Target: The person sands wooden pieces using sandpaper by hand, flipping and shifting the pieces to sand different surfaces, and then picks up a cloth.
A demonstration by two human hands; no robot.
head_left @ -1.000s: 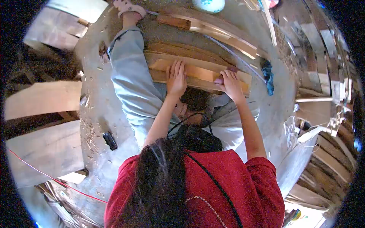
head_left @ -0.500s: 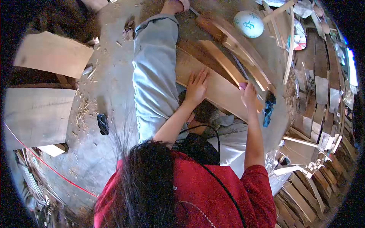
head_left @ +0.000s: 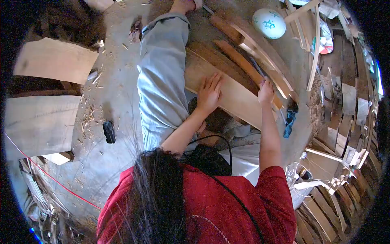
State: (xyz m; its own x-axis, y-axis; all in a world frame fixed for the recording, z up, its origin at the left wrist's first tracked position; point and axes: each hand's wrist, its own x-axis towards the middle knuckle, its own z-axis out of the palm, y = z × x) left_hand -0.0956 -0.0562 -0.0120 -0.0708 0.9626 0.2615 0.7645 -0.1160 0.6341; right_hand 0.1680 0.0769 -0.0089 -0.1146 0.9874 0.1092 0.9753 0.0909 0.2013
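A wide pale board (head_left: 239, 97) lies slanting across my legs. My left hand (head_left: 210, 94) rests on it, palm down with its fingers stretched out. Beyond the board's far edge runs a narrow orange-brown strip of wood (head_left: 239, 61). My right hand (head_left: 266, 91) is closed around the strip near its right end. The fingertips are small in view, and the far side of the grip is hidden.
Long planks (head_left: 264, 55) lie past the strip, near a white ball (head_left: 269, 23). A blue cloth (head_left: 289, 123) is on the floor at right, a black object (head_left: 109, 132) at left. Stacked wood stands on both sides, and a red cord (head_left: 61, 184) crosses the lower left.
The view has turned since the first frame. My right hand has gone from the board to the strip, which now lies apart from the board. My left hand stays flat on the board.
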